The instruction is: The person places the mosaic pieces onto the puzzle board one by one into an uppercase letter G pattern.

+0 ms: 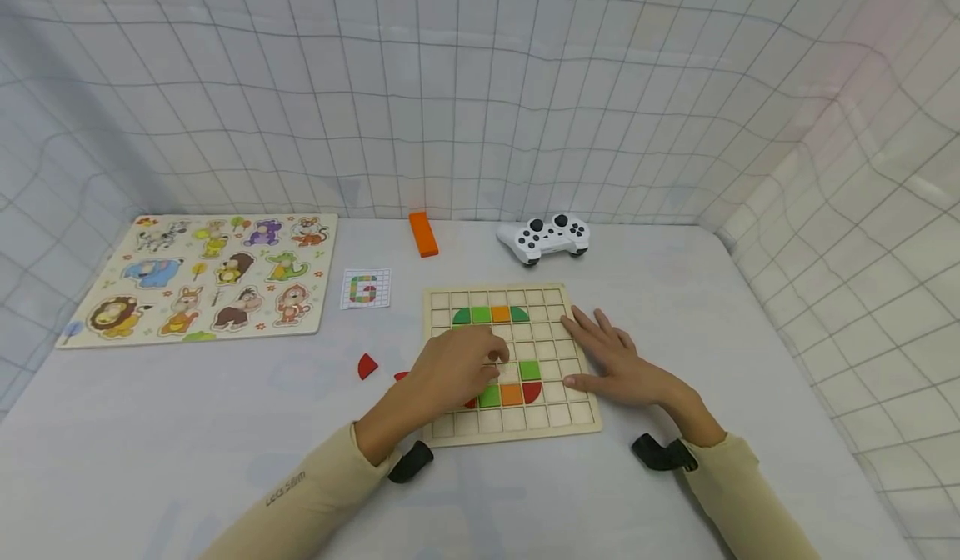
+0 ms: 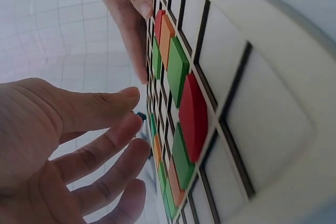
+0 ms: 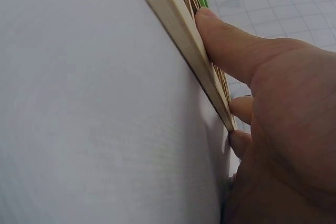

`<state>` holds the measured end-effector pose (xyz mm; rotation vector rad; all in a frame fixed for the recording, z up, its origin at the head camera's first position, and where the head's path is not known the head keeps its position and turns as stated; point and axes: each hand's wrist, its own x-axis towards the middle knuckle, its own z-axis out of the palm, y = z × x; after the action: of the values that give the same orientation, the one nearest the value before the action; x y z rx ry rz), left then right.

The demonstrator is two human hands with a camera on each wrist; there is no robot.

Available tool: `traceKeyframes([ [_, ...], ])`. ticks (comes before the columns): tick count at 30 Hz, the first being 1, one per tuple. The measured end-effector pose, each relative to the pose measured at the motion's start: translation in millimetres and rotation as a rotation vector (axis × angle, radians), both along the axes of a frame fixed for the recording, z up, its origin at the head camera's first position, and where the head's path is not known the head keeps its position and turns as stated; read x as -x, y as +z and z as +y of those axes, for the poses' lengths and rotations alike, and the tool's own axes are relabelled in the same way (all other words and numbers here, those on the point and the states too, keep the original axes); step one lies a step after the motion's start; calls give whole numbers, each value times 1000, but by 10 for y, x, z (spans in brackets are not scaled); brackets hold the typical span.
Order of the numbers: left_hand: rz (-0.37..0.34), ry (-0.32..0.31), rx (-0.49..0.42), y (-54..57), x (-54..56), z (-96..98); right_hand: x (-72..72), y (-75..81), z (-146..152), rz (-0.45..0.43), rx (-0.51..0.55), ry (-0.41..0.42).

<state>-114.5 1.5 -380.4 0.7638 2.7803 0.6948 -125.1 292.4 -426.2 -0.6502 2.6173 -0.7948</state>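
A wooden grid board (image 1: pixel 577 414) lies on the table with coloured tiles in some of its squares. My left hand (image 1: pixel 455 366) hovers over its left half, fingers loosely bent. In the left wrist view, nothing shows between thumb and fingertips. Along the board's far row are green quarter-rounds, a green square (image 1: pixel 481 315) and an orange square (image 1: pixel 500 314). Nearer me sit a red quarter-round (image 1: pixel 532 392), another orange square (image 1: pixel 511 394) and green squares (image 1: pixel 529 370). My right hand (image 1: pixel 618 370) rests with extended fingers on the board's right edge, thumb on top.
Left of the board lie a loose red quarter-round (image 1: pixel 367 366) and another red piece (image 1: pixel 401 375), partly hidden by the left hand. Behind them is a pattern card (image 1: pixel 365 288). An animal puzzle (image 1: pixel 202 285), an orange block (image 1: pixel 423 234) and a white game controller (image 1: pixel 546 238) lie farther back.
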Motion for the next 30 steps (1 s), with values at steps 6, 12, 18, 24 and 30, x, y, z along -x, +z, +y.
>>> traceKeyframes([
  [6,-28,79,-8,2,-59,-227,-2,10,4,5,4,7],
  [12,-50,130,-49,14,-93,-497,3,15,16,1,-4,5],
  [18,-32,133,-50,26,-100,-759,8,13,23,2,-4,7],
  [24,-98,107,-58,47,-26,-967,6,-10,18,3,1,5],
  [30,-184,91,-78,16,31,-1085,10,-11,21,4,-13,4],
])
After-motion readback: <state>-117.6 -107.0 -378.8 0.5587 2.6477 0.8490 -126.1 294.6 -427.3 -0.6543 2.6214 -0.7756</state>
